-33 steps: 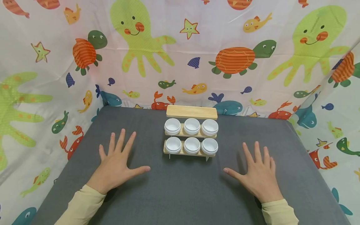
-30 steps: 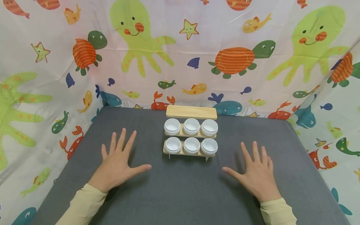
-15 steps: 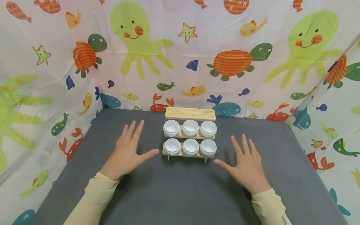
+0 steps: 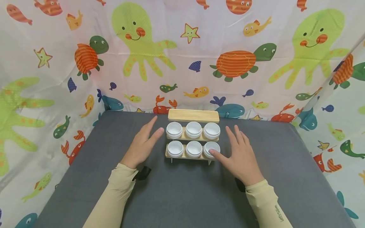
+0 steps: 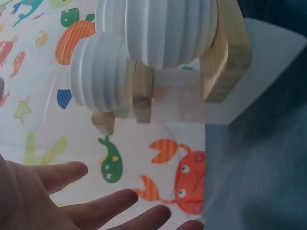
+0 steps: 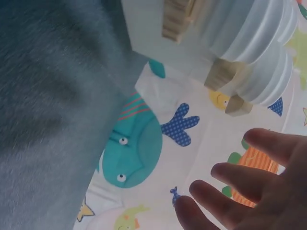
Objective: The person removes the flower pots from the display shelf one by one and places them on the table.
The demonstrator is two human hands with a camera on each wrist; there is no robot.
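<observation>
A tiered wooden rack (image 4: 199,156) stands on the grey table, with white end panels (image 5: 268,67). Its two lower tiers carry several white ribbed cups (image 4: 194,148); the top board (image 4: 194,115) at the back carries nothing. My left hand (image 4: 139,145) is just left of the rack, its fingers extended and its thumb near the back left cup (image 4: 174,130). On the right side, my right hand (image 4: 240,158) has its fingers extended, and its thumb overlaps the front right cup (image 4: 211,148) in the head view. Both wrist views show the fingers apart from the rack.
The grey table (image 4: 182,196) runs back to a white curtain (image 4: 159,19) printed with sea animals, which also closes off both sides. The rack stands close to the back curtain.
Both hands have moved forward and inward, from wide apart over the table to either side of the rack. The rack and cups have not moved.
</observation>
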